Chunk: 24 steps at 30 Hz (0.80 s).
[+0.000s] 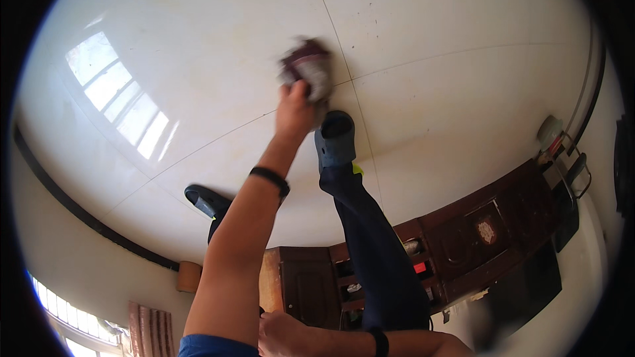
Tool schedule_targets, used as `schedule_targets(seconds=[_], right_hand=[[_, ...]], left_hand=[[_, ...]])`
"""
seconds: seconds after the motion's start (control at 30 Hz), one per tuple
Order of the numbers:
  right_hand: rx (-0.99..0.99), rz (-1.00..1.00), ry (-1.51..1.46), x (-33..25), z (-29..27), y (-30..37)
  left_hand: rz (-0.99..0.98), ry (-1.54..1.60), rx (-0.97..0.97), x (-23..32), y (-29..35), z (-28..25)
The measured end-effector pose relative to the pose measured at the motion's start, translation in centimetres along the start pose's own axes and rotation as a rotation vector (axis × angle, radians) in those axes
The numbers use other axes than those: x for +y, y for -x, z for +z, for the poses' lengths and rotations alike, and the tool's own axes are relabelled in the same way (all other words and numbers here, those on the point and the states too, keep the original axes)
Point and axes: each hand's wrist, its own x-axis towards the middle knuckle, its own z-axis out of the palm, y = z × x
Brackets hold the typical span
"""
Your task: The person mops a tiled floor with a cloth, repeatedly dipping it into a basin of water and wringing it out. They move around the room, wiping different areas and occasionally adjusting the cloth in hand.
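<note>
My left hand (295, 111) reaches out over the pale tiled floor (218, 46), closed around a bunched maroon and grey cloth (309, 69). The cloth is blurred by motion and appears to be at the floor, just ahead of my foot in a dark slip-on shoe (337, 139). Low in the picture, my right hand (288, 334) lies across my body, beside my left upper arm. Its fingers are mostly hidden there, so its grip does not show. Each wrist wears a black band.
My other dark shoe (206, 199) stands at the left. Behind my legs runs a dark wooden cabinet (489, 228) with open shelves. A metal-framed chair (575, 175) is at the right. A brown round container (189, 276) stands by the left wall; window light reflects off the floor.
</note>
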Motion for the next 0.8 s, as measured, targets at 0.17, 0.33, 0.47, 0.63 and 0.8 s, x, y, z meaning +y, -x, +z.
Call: schedule_targets(seconds=[0.17,0.33,0.47,0.63,0.8], right_hand=[[0.098,0.001,0.074,0.3,0.9,-1.0],[0.013,-0.067,-0.044,-1.2,0.8,-2.5],[-0.035,0.161,-0.346,0.0,0.2,-4.8],[0.070,0.413,-0.199,5.5,2.8,-4.1],[0.326,0.541,-0.271,6.2,3.3,-5.2]], left_hand=[[0.155,0.127,-0.159,11.8,-6.1,0.3],[0.391,0.253,-0.003,15.3,-1.8,-10.0],[0.240,0.235,0.088,14.5,7.8,-25.4],[-0.041,0.338,0.254,12.5,15.4,-37.2],[-0.097,0.384,0.228,9.1,14.1,-37.8]])
